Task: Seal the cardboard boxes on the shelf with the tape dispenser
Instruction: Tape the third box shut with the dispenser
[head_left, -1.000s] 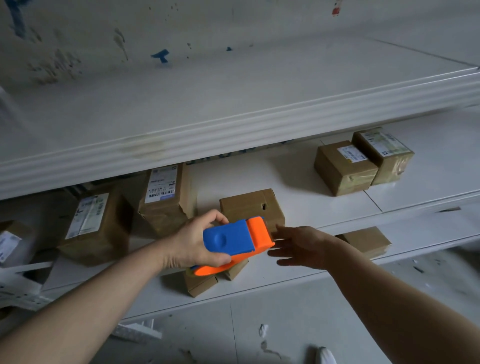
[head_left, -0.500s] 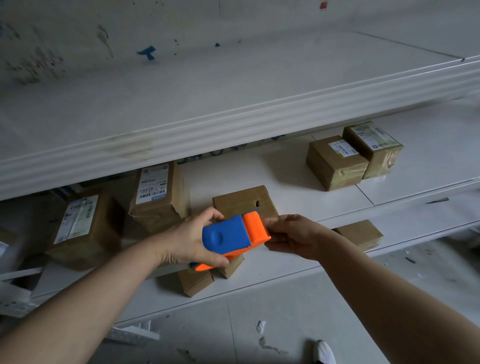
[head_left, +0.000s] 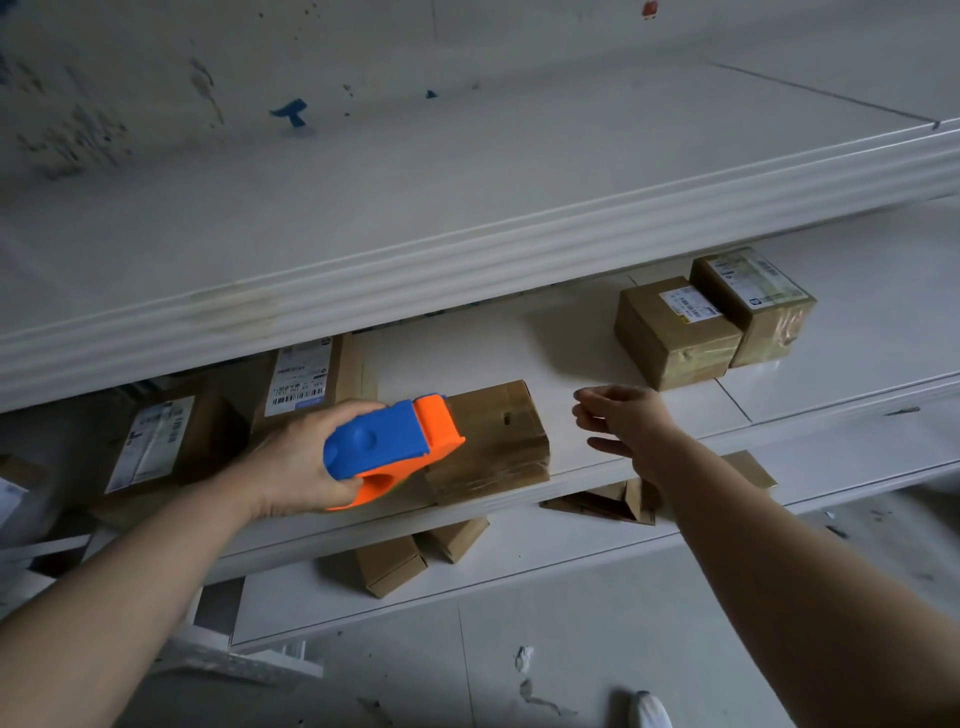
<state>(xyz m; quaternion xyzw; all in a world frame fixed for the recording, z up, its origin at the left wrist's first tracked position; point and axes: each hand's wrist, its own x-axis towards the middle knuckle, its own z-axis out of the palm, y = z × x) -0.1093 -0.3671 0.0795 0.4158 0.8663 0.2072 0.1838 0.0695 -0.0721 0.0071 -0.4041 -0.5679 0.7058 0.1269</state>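
As the left hand (head_left: 291, 467) clamps its fingers round the tape dispenser (head_left: 384, 441) at the cardboard box (head_left: 498, 441), the empty, loosely curled right hand (head_left: 628, 421) should brace that box.

1. My bare left hand (head_left: 291, 462) gripped the blue and orange plastic tape dispenser (head_left: 384, 441), fingers curled round its body, forearm stretched forward.
2. My bare right hand (head_left: 623, 423) hovered, fingers loosely curled, holding nothing, arm extended.

White shoe (head_left: 650, 711), floor debris (head_left: 525, 659), paint-flecked wall (head_left: 363, 52)
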